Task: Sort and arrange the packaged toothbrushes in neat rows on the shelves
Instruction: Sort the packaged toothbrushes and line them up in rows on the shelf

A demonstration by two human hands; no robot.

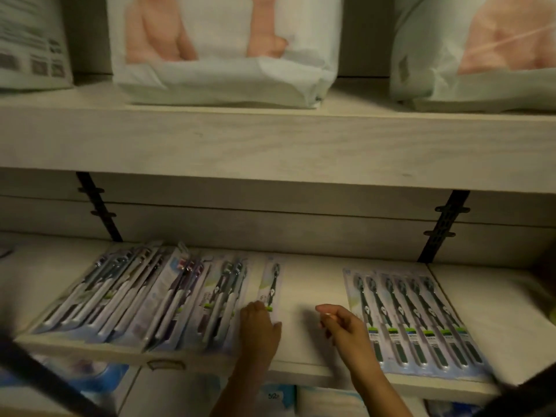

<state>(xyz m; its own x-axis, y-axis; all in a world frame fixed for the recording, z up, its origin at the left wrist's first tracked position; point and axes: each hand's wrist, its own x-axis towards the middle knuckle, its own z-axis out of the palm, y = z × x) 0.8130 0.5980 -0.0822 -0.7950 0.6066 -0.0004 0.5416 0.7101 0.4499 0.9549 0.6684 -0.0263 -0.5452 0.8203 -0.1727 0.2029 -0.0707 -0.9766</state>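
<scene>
**On the lower shelf: one row neat, one heap left to sort**

At the front edge of the lower shelf [304,296] both hands work the bare strip between two groups of packs. The left hand [260,329] lies back-up with its fingertips on the lower end of a single toothbrush pack [270,285], thumb spread on the board. It looks like a push or a press, not a pinch, though blur leaves some doubt. The right hand [346,328] hangs just above the shelf with fingers loosely curled and nothing in them.

Beside it, the right-hand row of packs [418,320] lies side by side, heads to the back, and reads as finished. Left of the single pack, the left-hand packs [144,296] overlap in a slanted fan of mixed kinds; these seem the work left. I judge the task roughly half done.

Behind, two black brackets [442,227] climb the back wall. Above, the upper shelf [270,139] carries large white bags [225,55].
</scene>
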